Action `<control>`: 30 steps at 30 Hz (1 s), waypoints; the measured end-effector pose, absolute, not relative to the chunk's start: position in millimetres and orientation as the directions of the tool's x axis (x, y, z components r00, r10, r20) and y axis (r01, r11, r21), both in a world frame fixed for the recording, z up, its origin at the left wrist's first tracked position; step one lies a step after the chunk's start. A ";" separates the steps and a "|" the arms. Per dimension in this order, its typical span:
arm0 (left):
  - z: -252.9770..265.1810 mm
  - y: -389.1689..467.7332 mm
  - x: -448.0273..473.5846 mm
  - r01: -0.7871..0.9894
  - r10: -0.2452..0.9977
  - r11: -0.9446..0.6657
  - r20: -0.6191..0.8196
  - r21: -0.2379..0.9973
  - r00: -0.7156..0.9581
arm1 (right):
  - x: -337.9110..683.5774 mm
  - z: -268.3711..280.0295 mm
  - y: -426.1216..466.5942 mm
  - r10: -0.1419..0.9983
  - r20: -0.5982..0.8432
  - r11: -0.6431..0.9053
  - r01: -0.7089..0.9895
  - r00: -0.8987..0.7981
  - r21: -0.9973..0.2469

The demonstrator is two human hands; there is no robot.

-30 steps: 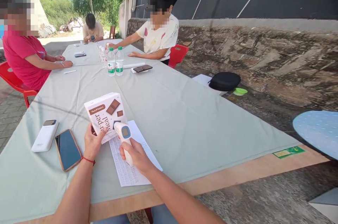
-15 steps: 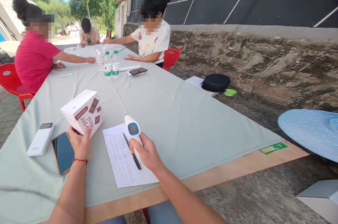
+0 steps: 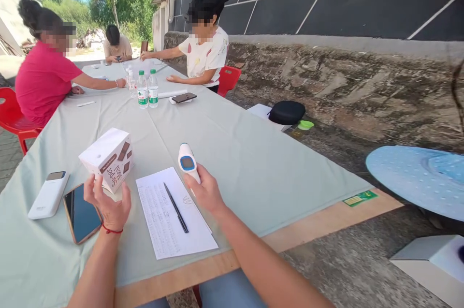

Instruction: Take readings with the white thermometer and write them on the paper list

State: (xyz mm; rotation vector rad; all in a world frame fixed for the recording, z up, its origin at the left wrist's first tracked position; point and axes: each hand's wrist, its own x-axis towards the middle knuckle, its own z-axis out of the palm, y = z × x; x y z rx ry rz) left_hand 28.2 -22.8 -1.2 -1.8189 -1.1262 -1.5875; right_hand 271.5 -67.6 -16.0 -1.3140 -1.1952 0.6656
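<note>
A white infrared thermometer [image 3: 187, 162] with a blue-rimmed screen is gripped by its handle in my right hand [image 3: 207, 188], above the table. My left hand [image 3: 109, 204] has its fingers spread and curved just in front of a white cardboard box [image 3: 108, 159] with brown print, which rests on the cloth. Whether a fingertip still touches the box I cannot tell. Between my hands lies a handwritten sheet of paper [image 3: 155, 216] with a black pen [image 3: 176, 208] on it. A smartphone [image 3: 82, 213] is beside my left wrist, and a white power bank [image 3: 49, 195] is farther left.
Water bottles [image 3: 153, 89] and another phone [image 3: 184, 97] stand farther up the cloth-covered table [image 3: 253, 177]. Several people sit around it, one in a pink shirt [image 3: 47, 76]. A black case [image 3: 287, 112] and a pale blue round cover [image 3: 416, 177] are off to the right.
My left hand has let go of the box, now set on the table, and its fingers have spread. My right hand has shifted the thermometer slightly up and right, off the paper.
</note>
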 end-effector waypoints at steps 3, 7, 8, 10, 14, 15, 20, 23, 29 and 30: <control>-2.5 -30.3 41.5 0.727 0.400 -0.663 0.905 0.178 0.144 | 276.7 -31.8 -59.0 0.886 0.295 0.179 0.321 0.359 -0.930; -19.3 -27.3 47.6 0.654 0.622 -0.685 0.724 0.320 0.297 | 285.3 -54.0 -61.2 0.834 0.359 0.069 0.567 0.418 -0.821; -23.1 -26.2 47.4 0.650 0.661 -0.674 0.680 0.352 0.317 | 288.4 -59.2 -62.2 0.827 0.381 0.032 0.641 0.413 -0.767; -28.1 -24.9 46.3 0.646 0.722 -0.649 0.592 0.402 0.357 | 295.3 -69.4 -63.0 0.829 0.407 -0.035 0.763 0.383 -0.646; -29.5 -25.3 44.9 0.651 0.786 -0.608 0.463 0.455 0.410 | 306.7 -82.9 -61.5 0.855 0.415 -0.088 0.876 0.311 -0.474; -29.4 -25.5 45.1 0.652 0.793 -0.602 0.443 0.460 0.419 | 307.5 -83.2 -61.8 0.848 0.437 -0.080 0.887 0.300 -0.455; -31.6 -28.0 48.0 0.651 0.802 -0.597 0.363 0.469 0.473 | 288.3 -70.0 -74.4 0.830 0.527 0.159 0.830 0.180 -0.534; -32.7 -30.2 49.1 0.645 0.796 -0.605 0.329 0.468 0.508 | 267.1 -63.7 -84.2 0.911 0.407 0.305 0.761 -0.059 -0.573; -30.9 -33.7 50.9 0.634 0.740 -0.666 0.242 0.393 0.628 | 258.5 -59.2 -87.0 0.921 0.370 0.343 0.713 -0.126 -0.612; -30.6 -34.1 51.3 0.639 0.732 -0.674 0.217 0.370 0.646 | 261.1 -57.7 -86.8 0.922 0.373 0.343 0.662 -0.102 -0.666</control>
